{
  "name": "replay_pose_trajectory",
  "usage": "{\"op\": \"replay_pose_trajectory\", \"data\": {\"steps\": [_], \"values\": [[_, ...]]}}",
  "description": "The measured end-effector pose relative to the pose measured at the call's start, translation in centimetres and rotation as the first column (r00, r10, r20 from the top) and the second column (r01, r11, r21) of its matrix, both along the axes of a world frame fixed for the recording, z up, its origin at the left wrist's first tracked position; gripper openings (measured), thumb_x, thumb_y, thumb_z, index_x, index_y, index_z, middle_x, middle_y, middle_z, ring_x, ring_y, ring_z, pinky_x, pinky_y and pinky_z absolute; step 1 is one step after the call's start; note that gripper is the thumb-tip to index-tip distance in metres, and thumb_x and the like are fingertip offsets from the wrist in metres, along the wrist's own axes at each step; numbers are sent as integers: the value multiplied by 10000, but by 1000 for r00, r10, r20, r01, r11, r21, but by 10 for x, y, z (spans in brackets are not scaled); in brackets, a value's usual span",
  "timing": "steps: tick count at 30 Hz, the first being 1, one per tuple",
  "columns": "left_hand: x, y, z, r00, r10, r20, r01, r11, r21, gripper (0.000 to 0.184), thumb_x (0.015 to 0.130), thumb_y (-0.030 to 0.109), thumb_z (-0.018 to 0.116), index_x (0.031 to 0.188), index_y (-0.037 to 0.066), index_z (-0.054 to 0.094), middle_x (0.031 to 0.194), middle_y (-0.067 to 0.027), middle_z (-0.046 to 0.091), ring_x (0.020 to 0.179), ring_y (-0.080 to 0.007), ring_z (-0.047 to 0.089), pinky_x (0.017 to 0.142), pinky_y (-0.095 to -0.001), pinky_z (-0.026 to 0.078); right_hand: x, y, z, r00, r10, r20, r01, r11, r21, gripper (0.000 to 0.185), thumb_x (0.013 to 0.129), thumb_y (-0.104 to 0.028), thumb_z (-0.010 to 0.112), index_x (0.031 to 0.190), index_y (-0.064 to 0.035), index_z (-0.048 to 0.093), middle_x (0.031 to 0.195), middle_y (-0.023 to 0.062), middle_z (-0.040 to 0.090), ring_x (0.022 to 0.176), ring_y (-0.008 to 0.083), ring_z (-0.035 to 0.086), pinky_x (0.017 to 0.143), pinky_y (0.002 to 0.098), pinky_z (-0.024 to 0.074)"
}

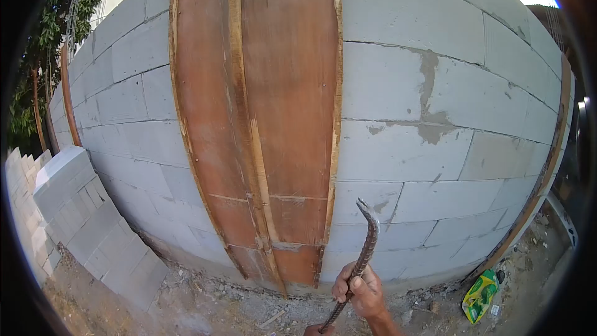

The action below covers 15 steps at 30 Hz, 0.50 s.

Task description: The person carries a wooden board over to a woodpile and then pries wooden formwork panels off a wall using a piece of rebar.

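Note:
My right hand [362,294] is closed around a crowbar [367,246], a dark ribbed steel bar with a curved, split claw at its top. The bar slants up and to the right, its claw in front of the block wall. Lower down, at the bottom edge of the view, part of my left hand [319,330] is wrapped on the same bar; the rest of that hand is cut off. Ahead stands a tall reddish plywood form panel [289,106] with wooden battens [236,37] along its edges and middle. One batten is splintered, showing pale wood.
Grey block wall [398,87] runs on both sides of the panel. Stacked blocks [102,230] stand at the lower left. A green and yellow bag [479,298] lies on the rubble-strewn ground [205,305] at right. A wooden post [541,193] leans along the right.

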State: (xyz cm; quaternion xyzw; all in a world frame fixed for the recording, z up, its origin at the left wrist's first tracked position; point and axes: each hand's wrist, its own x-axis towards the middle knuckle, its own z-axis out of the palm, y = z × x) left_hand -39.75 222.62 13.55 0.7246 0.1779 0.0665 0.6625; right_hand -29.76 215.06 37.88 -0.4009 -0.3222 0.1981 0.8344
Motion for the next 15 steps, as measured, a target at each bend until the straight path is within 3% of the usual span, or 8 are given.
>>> {"op": "replay_pose_trajectory", "data": {"steps": [1, 3, 4, 5, 7, 8, 12, 15], "values": [[6, 0, 17, 994, 96, 44, -98, 995, 32, 338, 961, 305, 696, 762, 32, 689, 646, -15, 626, 632, -182, 592, 607, -405, 472, -6, 7, -16, 973, -219, 75, 219, 976, 9, 407, 1035, -417, 632, 1028, -31, 504, 736, 62, 514, 576, 136, 465, 560, 332, 418], [42, 14, -19, 995, 49, 81, -62, 982, 178, 283, 954, 283, 700, 847, 22, 697, 697, -30, 642, 669, -182, 590, 632, -405, 479, -11, 12, -76, 961, -257, 98, 264, 962, -66, 411, 1052, -439, 594, 1076, -38, 507, 769, 62, 508, 609, 141, 481, 574, 339, 451], [55, 13, -32, 996, -6, 92, -23, 951, 308, 250, 946, 261, 705, 931, 11, 705, 748, -45, 657, 705, -181, 588, 656, -405, 487, -12, 12, -108, 957, -291, 16, 291, 948, -129, 403, 1061, -437, 575, 1052, -41, 498, 752, 55, 490, 600, 137, 473, 566, 331, 447], [58, 3, -19, 995, 4, 103, -35, 951, 307, 250, 946, 261, 705, 931, 11, 705, 748, -45, 657, 705, -181, 588, 656, -405, 487, -7, 12, -122, 942, -329, -62, 312, 930, -195, 399, 1071, -436, 556, 1028, -45, 489, 734, 48, 472, 590, 132, 465, 558, 323, 444], [62, -19, 28, 918, -23, 396, -32, 991, 133, 288, 947, 241, 714, 1116, 10, 677, 872, -51, 667, 789, -146, 578, 706, -364, 498, 8, 5, -103, 931, -364, -10, 356, 915, -188, 441, 1083, -475, 509, 955, -56, 460, 694, 31, 431, 541, 113, 428, 487, 292, 395], [66, -22, 24, 954, -141, 265, 129, 990, 63, 363, 948, 249, 728, 1222, 24, 645, 971, -49, 669, 851, -128, 580, 736, -338, 500, 10, -3, -74, 924, -377, -71, 354, 909, -221, 466, 1081, -503, 496, 927, -66, 448, 664, 16, 395, 503, 101, 389, 447, 282, 351], [64, -32, 45, 955, -119, 270, 105, 992, 64, 359, 949, 272, 729, 1197, 25, 651, 958, -49, 669, 840, -130, 583, 725, -340, 501, 34, -27, -18, 928, -357, -110, 324, 916, -239, 525, 1068, -583, 462, 891, -89, 447, 604, -19, 307, 420, 70, 278, 364, 267, 243], [60, -28, 40, 965, -84, 248, 73, 996, 51, 357, 950, 295, 730, 1171, 25, 657, 945, -48, 669, 828, -131, 586, 714, -341, 502, 52, -40, 4, 936, -324, -138, 285, 927, -244, 531, 1062, -599, 461, 887, -97, 452, 591, -27, 289, 403, 68, 251, 353, 266, 228]]}}
